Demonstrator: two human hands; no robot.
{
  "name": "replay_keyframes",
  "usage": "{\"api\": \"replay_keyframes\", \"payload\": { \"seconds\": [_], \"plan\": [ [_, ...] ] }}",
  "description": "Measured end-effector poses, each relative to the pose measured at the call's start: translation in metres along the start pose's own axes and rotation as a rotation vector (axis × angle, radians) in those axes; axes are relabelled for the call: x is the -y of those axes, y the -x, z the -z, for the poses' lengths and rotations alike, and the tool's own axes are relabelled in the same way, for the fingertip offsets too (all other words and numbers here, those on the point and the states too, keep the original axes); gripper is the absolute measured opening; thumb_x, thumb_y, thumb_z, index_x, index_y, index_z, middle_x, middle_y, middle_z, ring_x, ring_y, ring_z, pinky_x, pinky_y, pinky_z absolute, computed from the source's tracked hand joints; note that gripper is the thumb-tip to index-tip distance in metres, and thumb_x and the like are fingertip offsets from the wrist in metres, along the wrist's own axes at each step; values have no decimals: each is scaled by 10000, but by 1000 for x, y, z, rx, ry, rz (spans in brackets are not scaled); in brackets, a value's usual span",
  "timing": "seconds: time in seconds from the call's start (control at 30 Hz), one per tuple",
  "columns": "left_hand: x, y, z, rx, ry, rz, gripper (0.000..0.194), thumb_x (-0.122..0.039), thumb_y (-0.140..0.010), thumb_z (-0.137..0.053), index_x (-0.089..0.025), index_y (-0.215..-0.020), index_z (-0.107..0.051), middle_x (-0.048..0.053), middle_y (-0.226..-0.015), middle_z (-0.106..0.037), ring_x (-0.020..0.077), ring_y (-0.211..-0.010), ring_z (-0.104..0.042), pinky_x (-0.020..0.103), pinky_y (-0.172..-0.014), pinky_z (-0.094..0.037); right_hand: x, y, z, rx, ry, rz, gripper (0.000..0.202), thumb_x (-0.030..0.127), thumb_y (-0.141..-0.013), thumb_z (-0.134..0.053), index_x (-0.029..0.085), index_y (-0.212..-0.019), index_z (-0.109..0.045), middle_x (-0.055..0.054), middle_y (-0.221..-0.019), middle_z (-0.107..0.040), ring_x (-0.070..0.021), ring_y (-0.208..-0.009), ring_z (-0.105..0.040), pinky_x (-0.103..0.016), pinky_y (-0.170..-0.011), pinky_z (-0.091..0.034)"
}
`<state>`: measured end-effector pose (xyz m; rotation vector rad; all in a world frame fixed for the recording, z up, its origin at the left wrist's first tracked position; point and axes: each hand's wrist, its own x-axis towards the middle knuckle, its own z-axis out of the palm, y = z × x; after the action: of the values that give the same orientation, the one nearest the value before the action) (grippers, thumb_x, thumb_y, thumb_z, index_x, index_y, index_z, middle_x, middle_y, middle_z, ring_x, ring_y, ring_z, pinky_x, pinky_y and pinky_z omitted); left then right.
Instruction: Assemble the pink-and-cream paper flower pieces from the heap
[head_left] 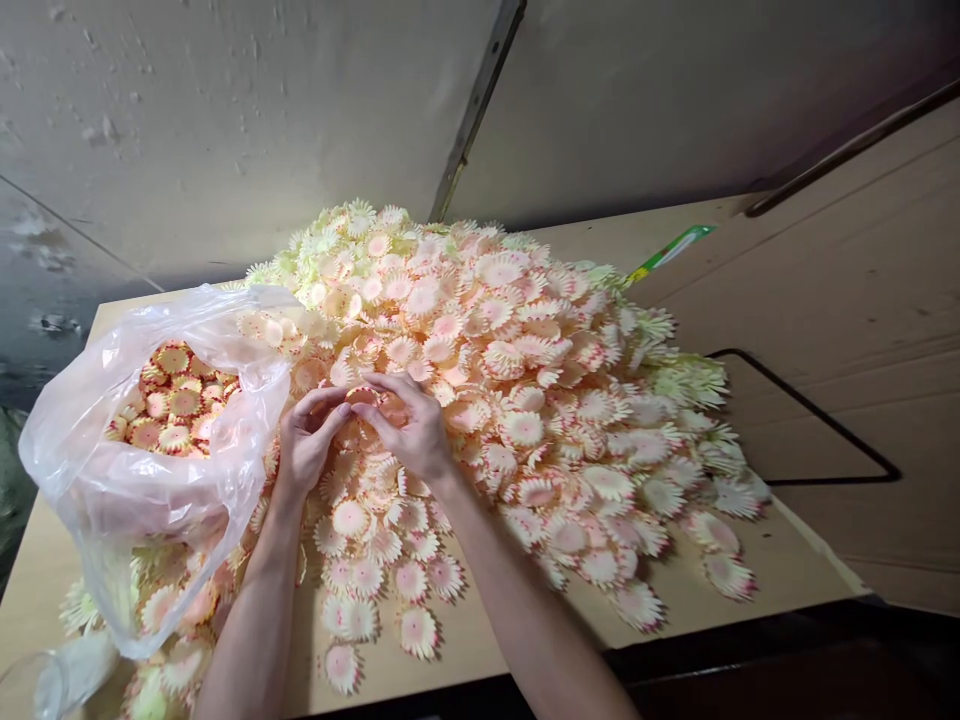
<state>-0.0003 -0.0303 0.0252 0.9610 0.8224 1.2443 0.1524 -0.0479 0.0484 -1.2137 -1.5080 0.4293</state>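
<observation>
A large heap of pale pink and cream flower-shaped pieces [517, 350] spreads over the table [480, 650]. Above its near middle, my left hand [311, 430] and my right hand [409, 425] meet at the fingertips. Between them they pinch one small flower piece [362, 396] with a reddish edge, partly hidden by the fingers. To the left of my left hand stands an open clear plastic bag [67, 430], holding several curled flower pieces [184, 400] with red and yellow edges.
More flower pieces [161, 605] lie below the bag, near a clear cup [52, 685] at the bottom left. A green packet [667, 255] sticks out behind the heap. Cardboard [847, 330] with a black bent rod [832, 420] is at the right; a grey wall [300, 120] stands behind.
</observation>
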Motion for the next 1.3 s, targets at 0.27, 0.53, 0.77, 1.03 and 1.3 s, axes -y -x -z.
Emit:
{"api": "replay_keyframes", "payload": {
  "seconds": [0.27,0.53,0.77,1.03,1.3],
  "plan": [
    [-3,1,0,39,86,19,169,-313,-787,-795,-227,-932,-786,15,-965,-700,128,-885,-681,236,-828,-587,-3,4,-1,16,-87,-102,162,326,-898,-679,187,-964,-730,-40,-832,-712,-146,-707,-647,-270,-659,-534],
    [-1,1,-1,90,97,91,269,-317,-775,-807,-201,-1015,-772,55,-979,-750,157,-861,-708,282,-800,-619,-4,7,-4,38,-161,-183,267,372,-908,-660,215,-1117,-609,44,-611,-589,-93,-461,-505,-209,-435,-379],
    [-4,2,-2,107,68,68,245,-284,-766,-817,-203,-992,-763,48,-974,-758,162,-891,-711,260,-788,-609,-5,5,-5,27,-143,-77,143,318,-921,-646,226,-1020,-601,-14,-825,-734,-137,-674,-710,-206,-571,-536],
    [-1,-1,1,80,98,57,269,-247,-738,-839,-206,-991,-756,31,-935,-749,135,-824,-697,252,-785,-581,-10,5,-6,39,-5,68,105,321,-963,-593,228,-955,-641,-20,-851,-712,-154,-749,-692,-273,-710,-574],
    [2,0,4,123,94,60,356,-212,-715,-852,-225,-1056,-749,30,-996,-733,136,-902,-690,230,-840,-551,-4,0,-5,-100,95,220,112,283,-943,-631,224,-848,-647,-55,-843,-667,-200,-835,-624,-368,-779,-534]
  ]
}}
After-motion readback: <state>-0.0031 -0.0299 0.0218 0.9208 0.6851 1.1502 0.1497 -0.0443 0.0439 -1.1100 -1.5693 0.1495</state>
